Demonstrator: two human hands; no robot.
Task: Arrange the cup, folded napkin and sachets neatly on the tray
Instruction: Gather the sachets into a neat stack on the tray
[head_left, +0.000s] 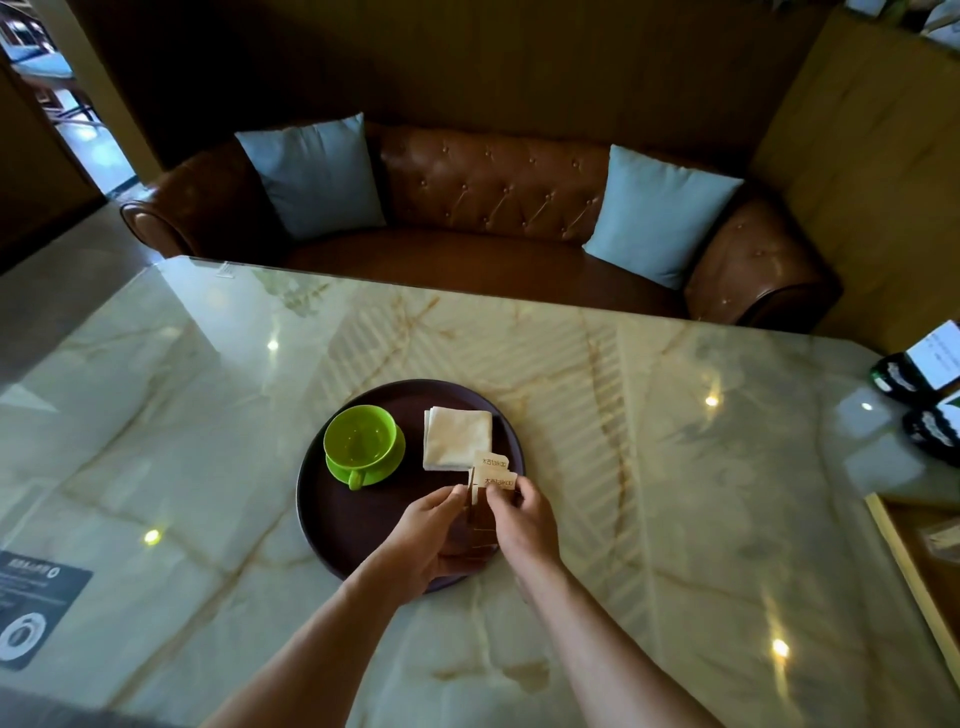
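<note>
Sachets (493, 475) pinched between left hand (434, 535) and right hand (522, 519) over tray (332, 535)

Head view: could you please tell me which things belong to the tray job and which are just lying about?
Belonging to the job:
tray
green cup on its saucer
folded napkin
sachets, held by left hand and right hand

Just lying about:
black card on the table's left
dark bottles at the right edge
sofa with blue cushions
</note>
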